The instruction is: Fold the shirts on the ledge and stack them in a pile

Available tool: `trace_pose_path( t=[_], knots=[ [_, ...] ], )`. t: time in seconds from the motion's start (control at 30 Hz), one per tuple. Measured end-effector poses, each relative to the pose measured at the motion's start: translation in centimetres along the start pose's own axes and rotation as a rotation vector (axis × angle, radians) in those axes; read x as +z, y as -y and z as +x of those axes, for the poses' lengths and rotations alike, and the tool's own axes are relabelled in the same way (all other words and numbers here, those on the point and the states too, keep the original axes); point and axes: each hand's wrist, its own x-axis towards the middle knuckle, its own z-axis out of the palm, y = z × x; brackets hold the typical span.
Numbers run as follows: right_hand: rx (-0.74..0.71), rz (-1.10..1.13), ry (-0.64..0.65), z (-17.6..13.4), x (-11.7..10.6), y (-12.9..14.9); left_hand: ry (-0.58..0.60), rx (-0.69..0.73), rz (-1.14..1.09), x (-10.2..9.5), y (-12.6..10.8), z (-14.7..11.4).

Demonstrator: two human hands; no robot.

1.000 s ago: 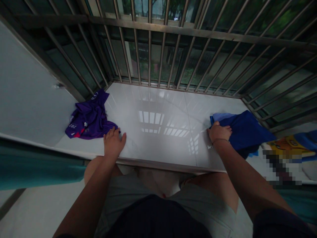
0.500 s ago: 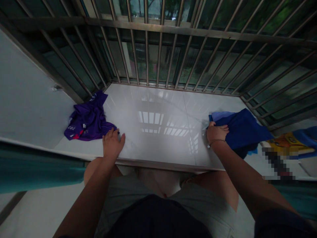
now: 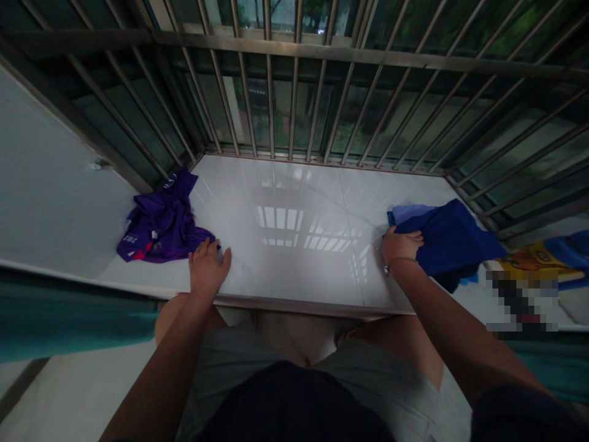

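My left hand [image 3: 206,265] lies flat on the white ledge, thumb apart. Its fingertips touch the edge of a crumpled purple jersey [image 3: 168,218] with white lettering and a red patch. Over on the right, my right hand [image 3: 401,247], with a bracelet at the wrist, rests against the left end of a pile of blue clothes. Its visible fingers stretch over the dark blue garment [image 3: 453,236] on top; part of the hand's underside is hidden. A lighter blue cloth [image 3: 409,212] shows behind the hand, under the dark one.
The glossy white tiled ledge [image 3: 285,270] spans between both piles. Metal window bars [image 3: 294,104] enclose its far side. A yellow and blue item [image 3: 538,261] lies at far right beside a blurred-out patch. Teal curtains [image 3: 73,319] hang at both sides. My knees are under the ledge.
The view has shifted slightly. Both hands and the clothes keep nearly the same places.
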Motion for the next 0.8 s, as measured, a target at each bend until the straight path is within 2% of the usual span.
trace_pose_path(
  t=[0.17, 0.47, 0.6, 0.73, 0.8],
  knots=[
    [0.045, -0.002, 0.063, 0.35, -0.17, 0.45, 0.000, 0.004, 0.002, 0.10, 0.14, 0.04],
    [0.066, 0.098, -0.005, 0.57, 0.41, 0.19, 0.010, -0.005, -0.008, 0.14, 0.18, 0.06],
    [0.098, 0.115, 0.037, 0.98, 0.26, 0.52, 0.008, -0.013, -0.016, 0.21, 0.15, -0.01],
    [0.086, 0.016, 0.087, 0.99, 0.03, 0.55, 0.008, -0.013, -0.017, 0.22, 0.12, -0.04],
    [0.002, -0.024, 0.080, 0.93, -0.23, 0.29, 0.011, -0.014, -0.021, 0.20, 0.13, -0.03]
  ],
)
